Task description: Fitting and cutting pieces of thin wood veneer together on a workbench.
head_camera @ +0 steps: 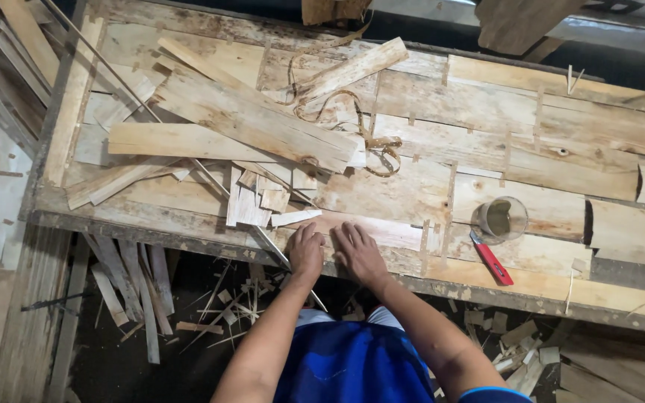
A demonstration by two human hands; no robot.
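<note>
Side by side, left hand (305,250), right hand (357,251), flat at veneer sheet (382,195) near edge

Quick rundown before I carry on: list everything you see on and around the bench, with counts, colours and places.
workbench: one, pale patched veneer sheets, fills the view.
loose veneer strips: a heap, pale wood, bench's left part.
curled shavings: several, tan, beside the heap.
glass cup: one, clear with murky content, right of the hands.
utility knife: one, red, near edge below the cup.
offcuts: many, pale, floor under the bench.
left hand: flat on the veneer at the near edge.
right hand: flat beside it.
</note>
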